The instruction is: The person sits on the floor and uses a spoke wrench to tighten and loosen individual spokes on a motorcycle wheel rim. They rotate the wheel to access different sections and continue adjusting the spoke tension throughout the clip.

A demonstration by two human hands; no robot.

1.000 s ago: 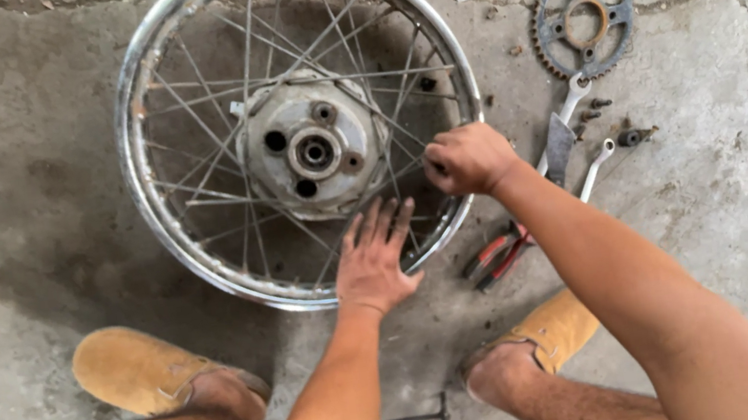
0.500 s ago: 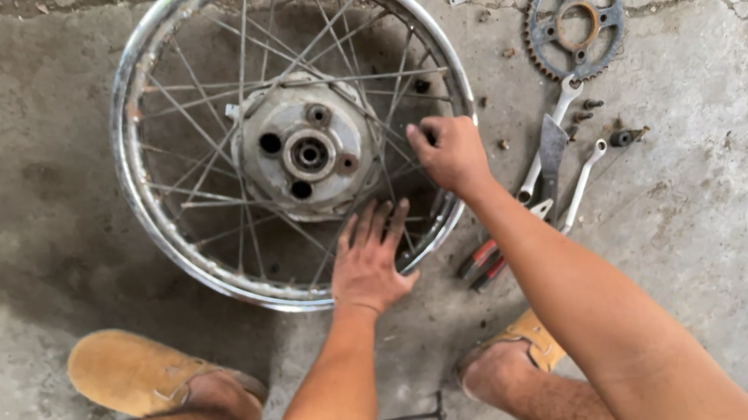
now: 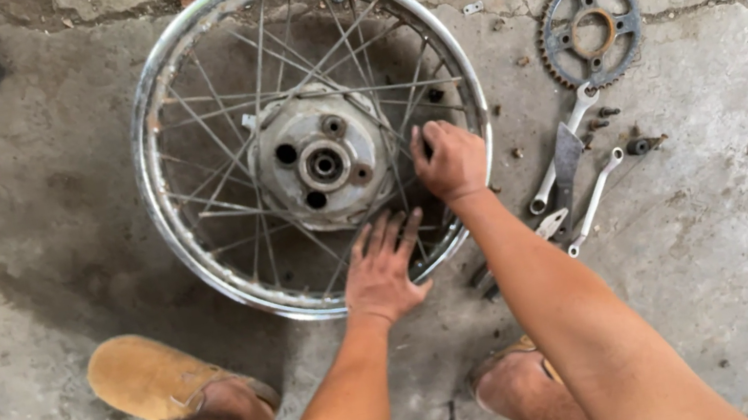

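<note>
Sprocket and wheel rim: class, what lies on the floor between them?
Head view: only small bits on bare concrete between sprocket and wheel rim.

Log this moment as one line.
left hand: flat on spokes | right hand: on spokes inside rim | wheel: flat on floor

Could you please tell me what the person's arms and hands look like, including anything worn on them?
Both arms are bare to the frame's edge: no sleeves, gloves, watch or rings visible. The left hand and right hand have short nails; any grime is too small to tell.
</note>
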